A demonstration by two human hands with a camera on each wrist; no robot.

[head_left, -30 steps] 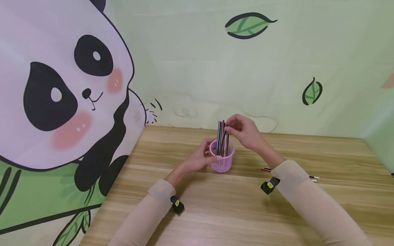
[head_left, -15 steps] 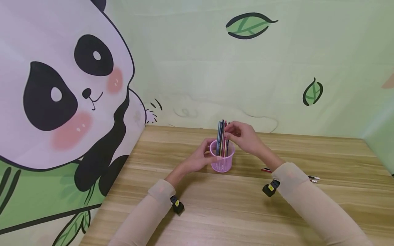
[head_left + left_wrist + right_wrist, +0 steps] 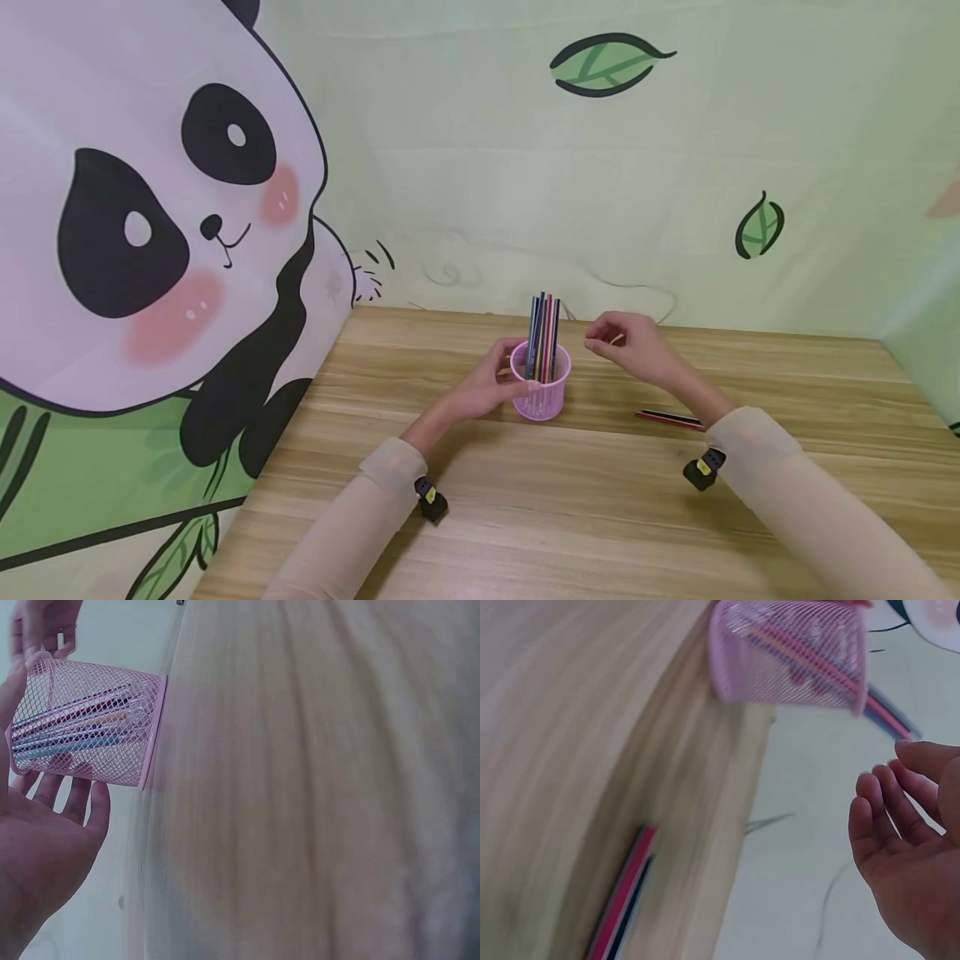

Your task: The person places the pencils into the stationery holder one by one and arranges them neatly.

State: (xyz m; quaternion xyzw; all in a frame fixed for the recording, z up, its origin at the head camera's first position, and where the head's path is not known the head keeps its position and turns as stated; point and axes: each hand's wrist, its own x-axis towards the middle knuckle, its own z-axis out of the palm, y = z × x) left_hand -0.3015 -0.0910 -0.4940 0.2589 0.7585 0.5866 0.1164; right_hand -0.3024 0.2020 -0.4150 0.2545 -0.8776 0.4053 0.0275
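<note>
Backdrop, far left: panda print [image 3: 150, 217] on the wall cloth, green leaf prints further right.
Left hand [image 3: 491, 385]: fingers curled round the near left side of the pink mesh cup [image 3: 540, 387], thumb at the rim; it grips the cup and steadies it on the wooden table [image 3: 525, 517].
Cup contents: a bundle of pencils [image 3: 543, 333] standing upright, tips down, ends well above the rim. The left wrist view shows them through the mesh [image 3: 82, 724].
Right hand [image 3: 637, 350]: just right of the cup, off the pencils, fingers loosely curled and apart, holding nothing; the right wrist view shows a bare palm [image 3: 907, 847].
Loose pencils [image 3: 670, 417]: red and dark, flat on the table near the right wrist, well apart from the cup.
Step (judgement): between drops, one pencil in, hand free.
Next move (judgement): calls for the right hand to pinch a loose pencil, stand it up, and clear the crowded rim.
</note>
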